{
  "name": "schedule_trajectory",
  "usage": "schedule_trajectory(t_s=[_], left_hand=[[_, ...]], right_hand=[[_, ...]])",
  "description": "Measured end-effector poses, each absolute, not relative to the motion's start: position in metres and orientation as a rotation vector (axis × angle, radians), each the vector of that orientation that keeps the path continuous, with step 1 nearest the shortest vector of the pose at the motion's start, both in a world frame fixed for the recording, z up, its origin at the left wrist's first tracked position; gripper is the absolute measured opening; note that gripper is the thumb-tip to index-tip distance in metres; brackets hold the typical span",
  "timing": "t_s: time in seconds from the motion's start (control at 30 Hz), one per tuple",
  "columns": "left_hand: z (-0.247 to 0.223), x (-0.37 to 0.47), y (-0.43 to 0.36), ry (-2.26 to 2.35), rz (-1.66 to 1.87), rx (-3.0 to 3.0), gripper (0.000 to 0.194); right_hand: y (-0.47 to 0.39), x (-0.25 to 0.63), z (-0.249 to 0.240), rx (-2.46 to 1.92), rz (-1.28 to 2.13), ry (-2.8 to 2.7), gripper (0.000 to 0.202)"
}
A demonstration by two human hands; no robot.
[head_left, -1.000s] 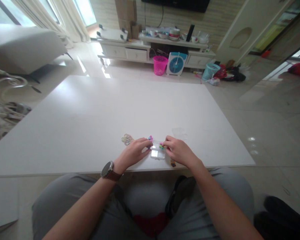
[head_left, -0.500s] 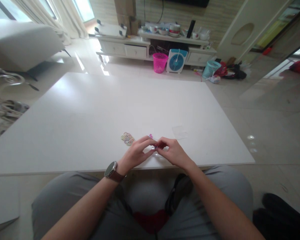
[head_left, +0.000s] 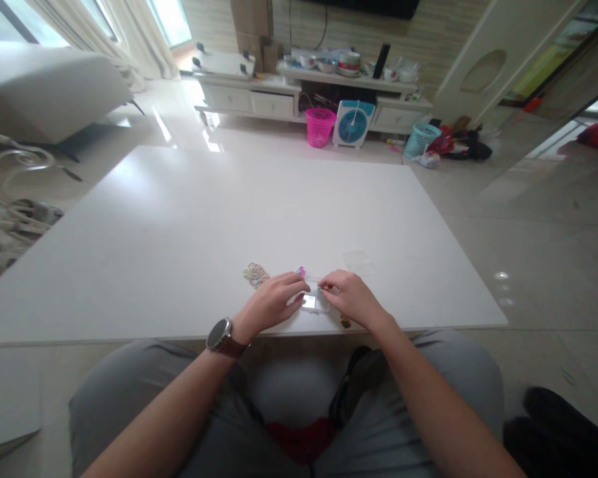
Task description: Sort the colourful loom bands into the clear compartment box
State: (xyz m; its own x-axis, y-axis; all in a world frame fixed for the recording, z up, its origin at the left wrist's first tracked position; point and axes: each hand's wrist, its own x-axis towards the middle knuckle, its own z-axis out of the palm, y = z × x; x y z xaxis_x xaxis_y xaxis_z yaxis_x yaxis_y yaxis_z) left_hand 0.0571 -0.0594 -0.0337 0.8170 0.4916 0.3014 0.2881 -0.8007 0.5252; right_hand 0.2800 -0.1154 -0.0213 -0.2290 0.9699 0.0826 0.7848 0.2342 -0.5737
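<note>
pale tiled floor (head_left: 478, 265) surrounds a white table (head_left: 259, 206); beyond it stand a white cabinet (head_left: 274, 104), a pink basket (head_left: 320, 127), a blue and white fan (head_left: 353, 124) and a light blue basket (head_left: 421, 140). at the near edge of the table i log a clear divided box (head_left: 315, 305), lying flat between the two hands.

left hand (head_left: 278, 299): palm down, fingers bent, thumb and fingertips apart at the left side of the box. i cannot tell whether it presses on the box or grips anything small. a watch (head_left: 219, 334) with a brown strap sits on that wrist.

right hand (head_left: 353, 297): fingers curled, thumb and forefinger close together at small coloured pieces (head_left: 324, 287) over the upper right part of the box. the fingers hide part of them; grip not certain from here.

nearby, i note a pink trinket (head_left: 301, 271) just beyond the left fingertips, a pile of pale rings (head_left: 255, 274) left of the left hand, a yellow and dark trinket (head_left: 345, 322) below the right hand, and a clear flat sheet (head_left: 359, 262) beyond it.
</note>
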Motion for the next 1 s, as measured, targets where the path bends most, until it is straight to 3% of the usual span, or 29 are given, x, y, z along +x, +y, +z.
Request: schedule_trajectory(t_s=[1.0], left_hand=[[-0.0274, 0.0541, -0.0566, 0.585, 0.521, 2.478, 0.006]], right_hand=[[-0.1171, 0.2867, -0.0142, -1.658, 0.464, -2.209, 0.020]])
